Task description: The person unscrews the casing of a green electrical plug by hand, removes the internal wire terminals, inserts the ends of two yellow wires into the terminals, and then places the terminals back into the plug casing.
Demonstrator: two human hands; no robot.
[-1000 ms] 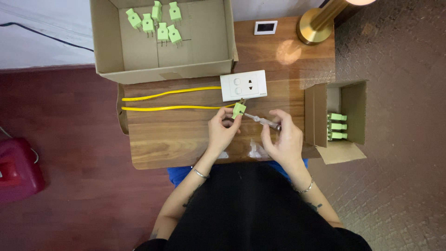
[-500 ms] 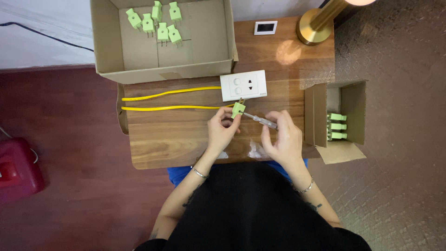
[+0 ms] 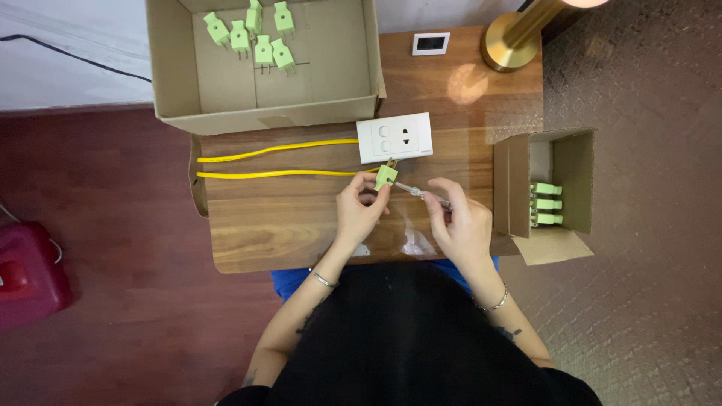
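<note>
My left hand [image 3: 359, 210] pinches a small light-green plug [image 3: 386, 176] at the end of a yellow cable [image 3: 278, 174], just below a white wall socket plate [image 3: 395, 137]. In my right hand [image 3: 460, 224] is a thin screwdriver [image 3: 415, 191], its tip pointing left at the plug. Both hands hover over the wooden table [image 3: 286, 218].
A large open cardboard box [image 3: 331, 68] at the back holds several green plugs [image 3: 253, 31]. A smaller box [image 3: 556, 162] at the right holds three more plugs. A brass lamp base [image 3: 511, 45] and a small white plate [image 3: 430, 43] stand at the back; a red object [image 3: 26, 274] lies on the floor.
The hands shifted only slightly; the screwdriver tip stays against the plug.
</note>
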